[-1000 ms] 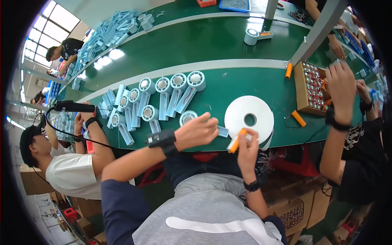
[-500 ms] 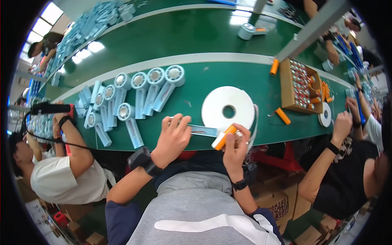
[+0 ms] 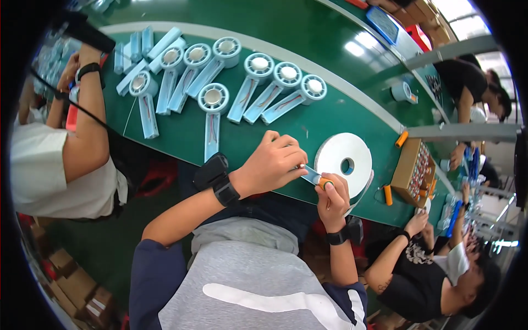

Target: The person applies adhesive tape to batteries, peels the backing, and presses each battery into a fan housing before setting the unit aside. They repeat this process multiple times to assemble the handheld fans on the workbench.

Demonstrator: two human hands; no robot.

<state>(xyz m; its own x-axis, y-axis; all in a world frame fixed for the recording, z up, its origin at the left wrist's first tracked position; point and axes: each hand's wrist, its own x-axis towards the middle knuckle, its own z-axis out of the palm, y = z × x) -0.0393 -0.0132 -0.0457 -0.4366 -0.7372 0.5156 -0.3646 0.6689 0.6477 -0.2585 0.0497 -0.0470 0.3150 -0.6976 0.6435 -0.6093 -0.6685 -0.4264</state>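
My left hand [image 3: 273, 166] is closed around a light-blue fan handle [image 3: 312, 175], hiding most of it; only a short trough-like end shows between my hands. A small pale bit shows at the left fingertips, too small to make out. My right hand [image 3: 334, 202] pinches an orange cylindrical battery [image 3: 326, 182] right at the handle's exposed end; whether it sits inside the trough I cannot tell. Just beyond my right hand lies a large roll of white tape [image 3: 360, 157], its loose strip hanging by the table edge.
Several light-blue fan bodies [image 3: 213, 99] with round heads lie to the left on the green table [image 3: 286, 135]. At the right stand a cardboard box [image 3: 406, 179] of batteries and a loose orange battery [image 3: 388, 194]. Co-workers sit close on both sides.
The view has swung, so the table appears turned. My right hand has tilted the orange battery, its end now showing, and brought it against the handle's end. My hands are closer together.
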